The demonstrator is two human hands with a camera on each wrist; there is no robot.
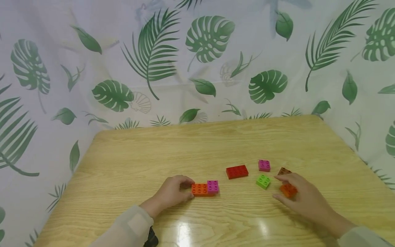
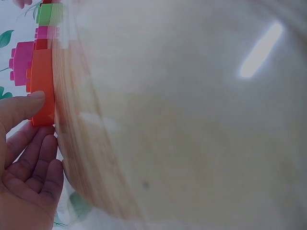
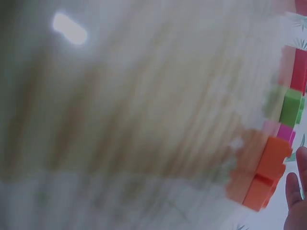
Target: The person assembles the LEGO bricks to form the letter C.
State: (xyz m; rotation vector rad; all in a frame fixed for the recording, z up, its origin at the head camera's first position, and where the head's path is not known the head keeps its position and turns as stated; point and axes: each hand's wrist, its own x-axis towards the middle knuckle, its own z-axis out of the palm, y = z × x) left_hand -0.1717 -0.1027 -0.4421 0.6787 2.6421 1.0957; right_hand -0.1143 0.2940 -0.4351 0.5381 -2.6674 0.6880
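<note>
On a wooden table (image 1: 154,147), we see our left hand (image 1: 174,192) pinching the end of an orange brick (image 1: 199,189), a pink brick (image 1: 212,187) already fixed on top. We judge it early: only that join clearly shows. Red (image 1: 237,172), green (image 1: 263,181), brown (image 1: 284,171) and second pink (image 1: 264,165) bricks lie apart. Our right hand (image 1: 305,195) is spread around another orange piece (image 1: 288,190); whether it touches, we cannot tell.
</note>
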